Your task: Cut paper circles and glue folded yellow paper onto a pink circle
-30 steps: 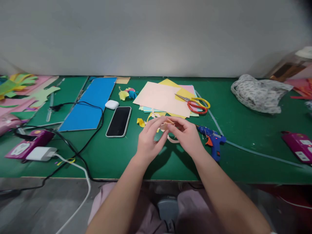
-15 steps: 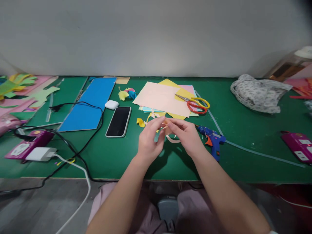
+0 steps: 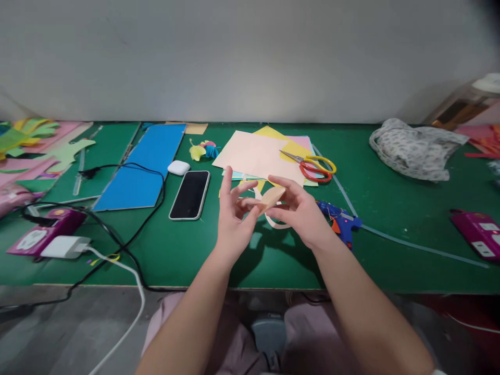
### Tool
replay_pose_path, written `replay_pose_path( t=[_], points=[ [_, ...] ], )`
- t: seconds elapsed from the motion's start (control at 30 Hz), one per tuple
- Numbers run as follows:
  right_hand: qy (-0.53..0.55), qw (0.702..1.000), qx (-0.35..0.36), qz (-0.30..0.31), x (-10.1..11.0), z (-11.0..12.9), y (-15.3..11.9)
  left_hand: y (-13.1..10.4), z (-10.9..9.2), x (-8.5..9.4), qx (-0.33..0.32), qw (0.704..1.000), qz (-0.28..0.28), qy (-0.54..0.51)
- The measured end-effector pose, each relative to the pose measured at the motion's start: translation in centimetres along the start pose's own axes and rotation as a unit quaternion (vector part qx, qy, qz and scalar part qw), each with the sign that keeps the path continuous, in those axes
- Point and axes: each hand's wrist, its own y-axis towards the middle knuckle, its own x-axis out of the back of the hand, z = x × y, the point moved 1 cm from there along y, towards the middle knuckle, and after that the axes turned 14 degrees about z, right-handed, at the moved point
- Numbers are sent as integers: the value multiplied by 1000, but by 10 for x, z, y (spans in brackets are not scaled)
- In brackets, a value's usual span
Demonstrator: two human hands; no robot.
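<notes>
A small peach paper piece [image 3: 272, 197] is held up between both hands, over the green table. My left hand [image 3: 236, 219] pinches its lower left end between thumb and a finger, the index finger raised. My right hand [image 3: 299, 211] grips its right side between thumb and fingers. Behind the hands lies a stack of coloured paper with a pale pink sheet [image 3: 253, 153] on top. Scissors with red and yellow handles [image 3: 316, 167] rest on the stack's right side. A blue glue gun [image 3: 341, 221] lies beside my right hand, partly hidden by it.
A phone [image 3: 190, 195], a white earbud case [image 3: 178, 167] and a blue board [image 3: 142, 169] lie left. Cables run from a purple power strip [image 3: 50, 232]. Small paper flowers [image 3: 203, 150] sit behind the phone. Patterned cloth [image 3: 416, 150] and another purple strip [image 3: 478, 234] are right.
My left hand's index finger has lifted and its fingers have spread. The peach paper, mostly hidden before, now shows between the hands.
</notes>
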Motion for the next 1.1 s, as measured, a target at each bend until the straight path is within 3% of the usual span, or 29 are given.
replay_pose_path(
  t=[0.17,0.3,0.53,0.87,0.97,1.1],
  points=[
    [-6,999,9,-49,-1,0,2,0,1,-2,21,997,18,-75],
    [-23,998,24,-60,0,-1,3,0,1,-6,38,995,52,-72],
    [-67,996,29,-44,1,-3,0,0,1,-4,24,1000,9,16],
    [-231,972,-24,-46,-5,1,-1,2,-2,-3,11,999,-35,2],
    [-224,972,-47,-51,-4,0,0,3,0,-3,13,999,-24,-18],
    [-189,977,-49,-88,-1,-4,2,3,2,-3,65,998,-9,-20]
  ],
)
